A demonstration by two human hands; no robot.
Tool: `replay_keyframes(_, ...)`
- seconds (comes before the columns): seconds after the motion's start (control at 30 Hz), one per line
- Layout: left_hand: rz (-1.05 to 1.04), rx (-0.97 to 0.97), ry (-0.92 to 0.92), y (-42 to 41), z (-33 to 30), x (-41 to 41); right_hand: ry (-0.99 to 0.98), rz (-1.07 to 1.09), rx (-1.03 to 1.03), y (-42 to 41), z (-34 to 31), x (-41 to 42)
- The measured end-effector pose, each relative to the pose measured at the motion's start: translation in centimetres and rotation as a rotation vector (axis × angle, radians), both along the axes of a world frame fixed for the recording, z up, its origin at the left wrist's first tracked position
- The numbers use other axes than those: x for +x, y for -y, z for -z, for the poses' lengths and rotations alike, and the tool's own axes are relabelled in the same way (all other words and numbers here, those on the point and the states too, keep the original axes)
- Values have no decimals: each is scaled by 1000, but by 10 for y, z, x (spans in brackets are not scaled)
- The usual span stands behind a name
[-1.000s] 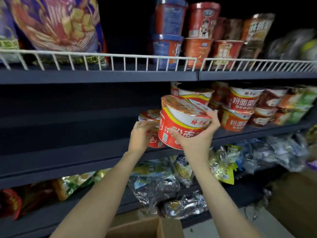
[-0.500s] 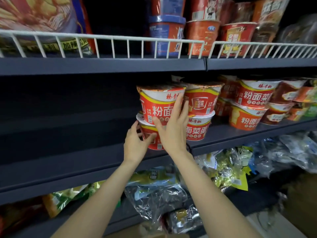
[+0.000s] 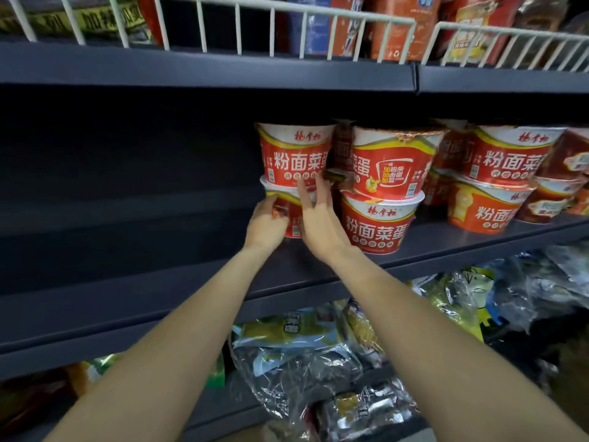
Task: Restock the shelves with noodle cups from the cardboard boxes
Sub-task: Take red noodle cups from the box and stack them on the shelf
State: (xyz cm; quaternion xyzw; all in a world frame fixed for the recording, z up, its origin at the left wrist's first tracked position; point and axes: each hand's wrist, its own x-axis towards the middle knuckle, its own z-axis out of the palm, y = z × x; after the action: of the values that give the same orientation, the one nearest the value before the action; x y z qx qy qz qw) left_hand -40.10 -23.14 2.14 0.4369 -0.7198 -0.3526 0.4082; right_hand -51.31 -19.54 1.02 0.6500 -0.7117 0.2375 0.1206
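Observation:
Two red-and-white noodle cups stand stacked at the left end of the row on the middle shelf (image 3: pixel 478 237). The upper noodle cup (image 3: pixel 294 154) sits on the lower noodle cup (image 3: pixel 291 215). My left hand (image 3: pixel 266 224) cups the lower one's left side. My right hand (image 3: pixel 318 218) lies flat against the stack's front, fingertips touching the upper cup's base. More of the same cups (image 3: pixel 382 193) are stacked in twos to the right.
The middle shelf left of the stack is bare and dark. A white wire rail (image 3: pixel 287 30) fronts the top shelf, with taller cups behind it. Foil and plastic snack bags (image 3: pixel 302 362) fill the shelf below. No cardboard box shows.
The cup my right hand carried now sits on top of the lower cup. Both hands have pushed the stack deeper onto the shelf, and the camera has moved closer.

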Motion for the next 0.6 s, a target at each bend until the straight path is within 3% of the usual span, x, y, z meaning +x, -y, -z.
replay_keyframes(0.2,95,-110,234,28,-1,-8,-160,44,160,26,-7,-16)
replay_keyframes(0.33,-17,-334,406,18,11,10,-80,-32,-23,4,7,-2)
replay_keyframes(0.47,-77,-603,301,-42,34,60,63,-182,-298,-54,45,28)
replay_keyframes(0.6,-55,-587,136,-115,75,132,210,-223,-312,-126,83,64)
